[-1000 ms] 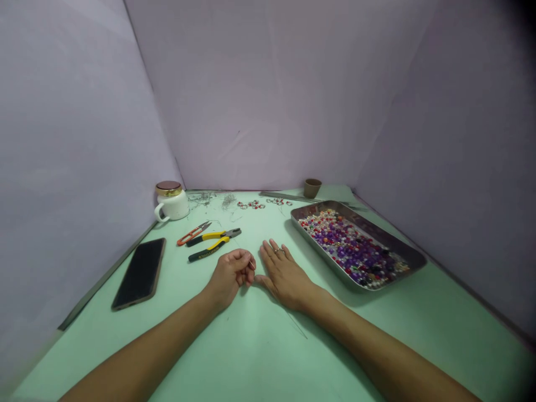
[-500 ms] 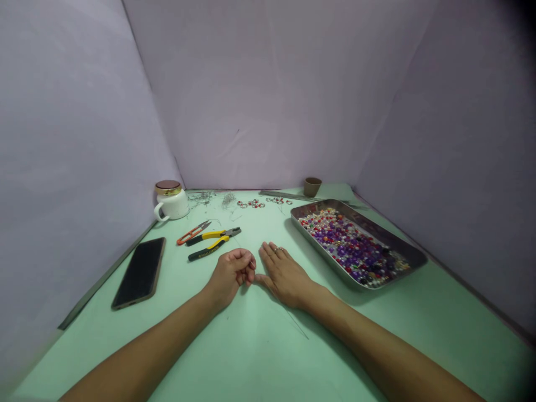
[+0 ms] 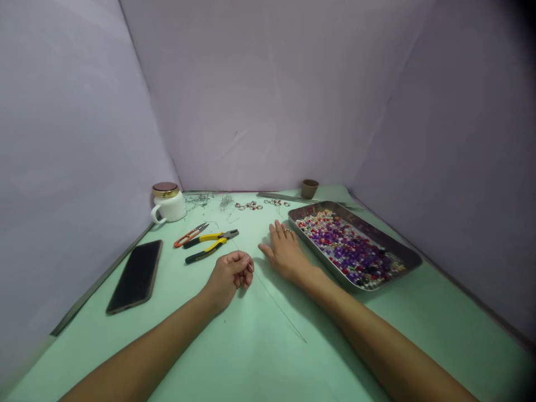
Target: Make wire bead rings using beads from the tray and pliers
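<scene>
My left hand rests on the green table, fingers curled in a pinch on the end of a thin wire that runs back toward me across the table. My right hand lies flat with fingers stretched out, just left of a metal tray full of purple, red and white beads. It holds nothing and wears a ring.
Yellow-handled pliers and orange snips lie left of my hands. A dark phone sits further left, a white lidded mug at the back left. Beaded pieces, wire scraps and a small brown cup line the back wall.
My right hand slid forward and right, away from my left hand and up to the tray's edge. More of the wire now shows on the table. The left hand stayed put.
</scene>
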A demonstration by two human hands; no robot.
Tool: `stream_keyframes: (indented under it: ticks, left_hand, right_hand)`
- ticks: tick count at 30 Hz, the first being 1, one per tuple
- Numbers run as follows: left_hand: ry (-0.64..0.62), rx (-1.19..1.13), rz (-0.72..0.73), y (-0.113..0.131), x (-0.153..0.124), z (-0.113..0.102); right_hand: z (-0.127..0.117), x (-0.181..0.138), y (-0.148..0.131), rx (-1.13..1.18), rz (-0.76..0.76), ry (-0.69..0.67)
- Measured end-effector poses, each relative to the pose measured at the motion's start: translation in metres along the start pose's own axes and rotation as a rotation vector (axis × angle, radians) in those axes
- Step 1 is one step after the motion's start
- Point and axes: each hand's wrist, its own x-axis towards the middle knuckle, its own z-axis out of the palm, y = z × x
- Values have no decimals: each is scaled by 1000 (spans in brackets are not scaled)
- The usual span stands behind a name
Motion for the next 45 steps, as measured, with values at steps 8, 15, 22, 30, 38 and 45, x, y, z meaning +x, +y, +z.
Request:
stream_keyframes:
  ticks: [8,15,22,30,38,45]
  left_hand:
    - [-4,17,1,-3,2,-2]
    - [-4,26,-6,-3,2,-2]
    - [-7,37,-16,-3,2,-2]
    - [-1,42,-13,-1,2,-2]
    - [-7,60,-22,-1,1,-1]
    - [13,84,-16,-1,1,1]
  right_hand:
    - [1,47,11,197,237,90]
    - [-4,50,14,232,407,192]
    - [-9,41,40,202,419,243]
    - [-8,24,56,166,333,289]
    - [-11,27,67,250,356,353]
    - [-20,-9,7,1273,328,-96]
